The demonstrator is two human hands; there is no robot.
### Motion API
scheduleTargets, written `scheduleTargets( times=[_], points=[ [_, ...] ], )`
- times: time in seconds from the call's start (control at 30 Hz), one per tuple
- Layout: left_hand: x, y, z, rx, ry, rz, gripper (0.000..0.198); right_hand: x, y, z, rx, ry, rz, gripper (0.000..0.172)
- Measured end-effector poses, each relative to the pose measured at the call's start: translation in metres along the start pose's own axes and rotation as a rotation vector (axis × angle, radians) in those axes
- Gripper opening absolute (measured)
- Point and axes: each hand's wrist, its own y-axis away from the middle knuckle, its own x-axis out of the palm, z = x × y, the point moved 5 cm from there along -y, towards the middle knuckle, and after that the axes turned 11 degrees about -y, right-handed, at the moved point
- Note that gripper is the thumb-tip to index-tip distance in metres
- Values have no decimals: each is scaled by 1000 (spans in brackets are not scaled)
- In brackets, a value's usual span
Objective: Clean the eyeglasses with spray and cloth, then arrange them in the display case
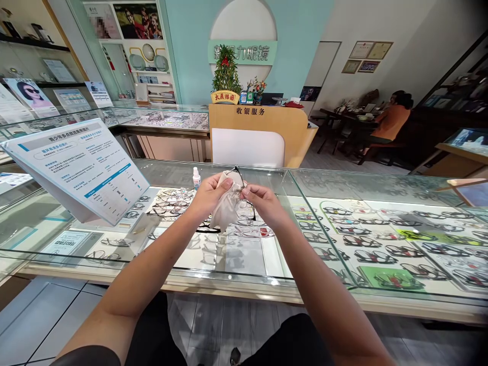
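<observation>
Both hands are raised over a glass display counter (290, 178). My left hand (209, 195) is closed on a grey cleaning cloth (227, 207) that hangs down and is pressed against a pair of dark-rimmed glasses (244, 195). My right hand (262, 202) pinches the glasses by the frame from the right side. One temple arm sticks up above the cloth. A small white spray bottle (196, 178) stands on the glass just left of my left hand.
Under the glass lie several rows of spectacle frames (385, 244). A tilted printed sign (82, 170) stands at the left. Behind are a wooden cashier desk (259, 132) with a plant (225, 71), and a seated person in orange (391, 122) at the far right.
</observation>
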Motion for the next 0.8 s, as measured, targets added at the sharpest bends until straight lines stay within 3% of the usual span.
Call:
scheduleTargets(
  times=[0.8],
  points=[
    [5, 5, 4, -21, 5, -31, 55, -1, 0, 3, -2, -41, -59, 55]
  ],
)
